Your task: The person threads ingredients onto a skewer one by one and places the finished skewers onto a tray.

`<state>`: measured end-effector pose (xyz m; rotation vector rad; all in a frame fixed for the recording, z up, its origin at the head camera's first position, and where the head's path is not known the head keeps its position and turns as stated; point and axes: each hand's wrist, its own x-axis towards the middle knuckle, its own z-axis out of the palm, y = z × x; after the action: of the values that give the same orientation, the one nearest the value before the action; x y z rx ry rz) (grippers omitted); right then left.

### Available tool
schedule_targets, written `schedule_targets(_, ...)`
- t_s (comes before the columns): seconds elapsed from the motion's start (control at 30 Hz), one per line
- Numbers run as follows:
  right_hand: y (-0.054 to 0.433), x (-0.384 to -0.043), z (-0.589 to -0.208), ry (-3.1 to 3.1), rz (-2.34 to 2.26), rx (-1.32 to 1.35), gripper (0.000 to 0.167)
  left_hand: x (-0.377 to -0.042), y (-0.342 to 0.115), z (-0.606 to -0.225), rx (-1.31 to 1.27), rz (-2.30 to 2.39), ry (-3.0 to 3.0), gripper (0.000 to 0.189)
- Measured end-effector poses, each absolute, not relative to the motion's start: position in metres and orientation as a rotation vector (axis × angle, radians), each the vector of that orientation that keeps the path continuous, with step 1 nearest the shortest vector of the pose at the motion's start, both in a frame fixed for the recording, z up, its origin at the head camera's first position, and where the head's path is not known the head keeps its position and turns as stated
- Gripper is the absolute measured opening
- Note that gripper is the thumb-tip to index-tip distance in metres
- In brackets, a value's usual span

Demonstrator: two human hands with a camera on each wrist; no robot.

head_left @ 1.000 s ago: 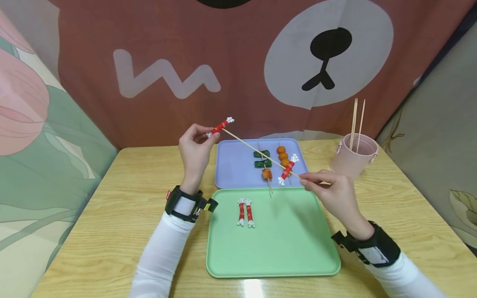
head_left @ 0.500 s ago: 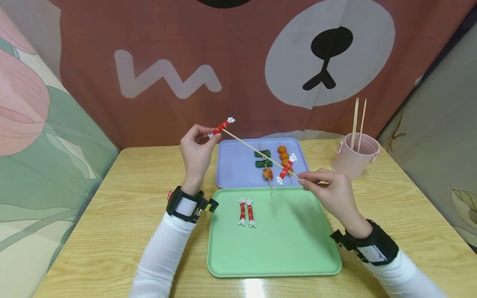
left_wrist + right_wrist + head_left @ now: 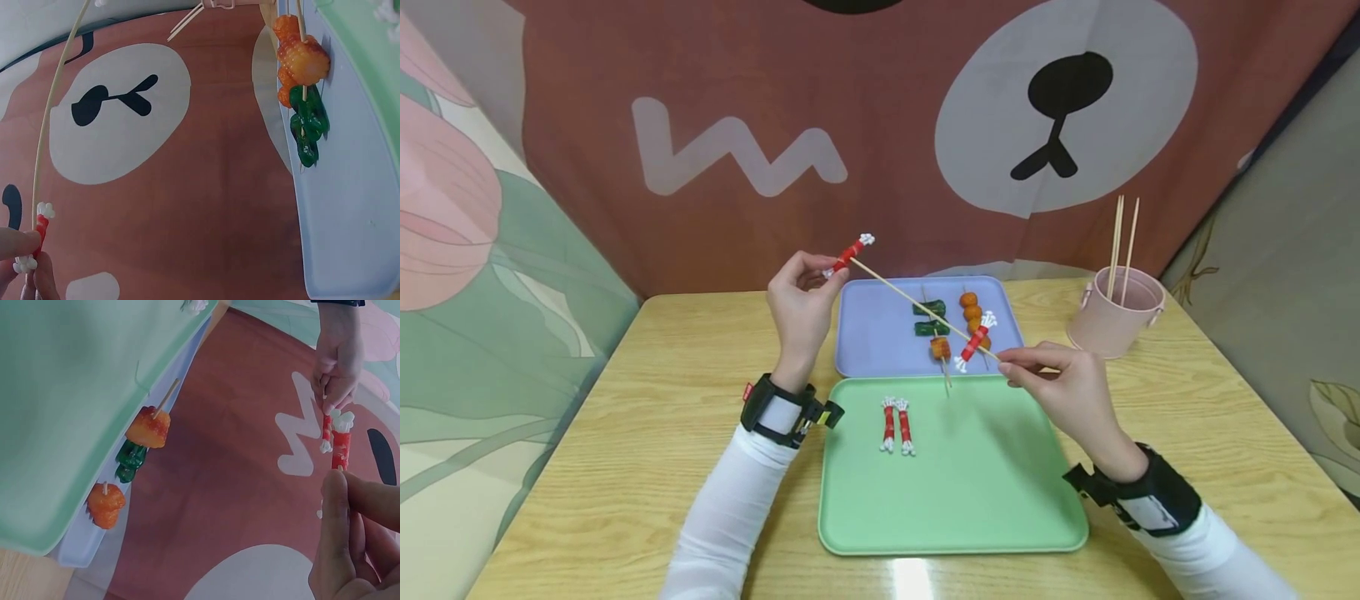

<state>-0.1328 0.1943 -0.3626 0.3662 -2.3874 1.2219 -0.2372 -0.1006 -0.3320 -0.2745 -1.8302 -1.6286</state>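
Note:
A thin wooden skewer slants through the air above the trays. My right hand pinches its lower right end between thumb and fingertips. Just above those fingers, a red roll with white knobbly ends is threaded crosswise on the stick. At the skewer's upper left end, my left hand pinches a second such red roll; in the left wrist view this roll lies against the stick, and whether the tip pierces it I cannot tell. Two more red rolls lie side by side on the green tray.
Behind the green tray, a lilac tray bears a skewer with green pieces and a browned chunk, plus one of orange balls. A pink bucket with several bare skewers stands at the right.
Both hands keep their grips on the roll and the skewer. My left hand has shifted slightly to the right, and the right hand's skewer end has come slightly left.

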Motion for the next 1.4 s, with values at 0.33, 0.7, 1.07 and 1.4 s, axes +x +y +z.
schedule_targets(0.33, 0.192, -0.128, -0.360, -2.418, 1.214, 0.356, 0.013, -0.236, -0.100, -0.332, -0.289, -1.601, -1.819, 0.016)
schedule_targets(0.7, 0.187, -0.118, -0.354, -2.401, 1.238, 0.379, 0.014, -0.236, -0.099, -0.334, -0.289, -1.563, -1.827, 0.013)
schedule_targets(1.07, 0.185, -0.115, -0.354, -2.356, 1.247, 0.386, 0.014, -0.236, -0.096, -0.336, -0.283, -1.563, -1.836, 0.014)
schedule_targets(1.4, 0.182, -0.118, -0.359, -2.341, 1.246, 0.388, 0.015, -0.224, -0.083, -0.332, -0.299, -1.596, -1.881, 0.010)
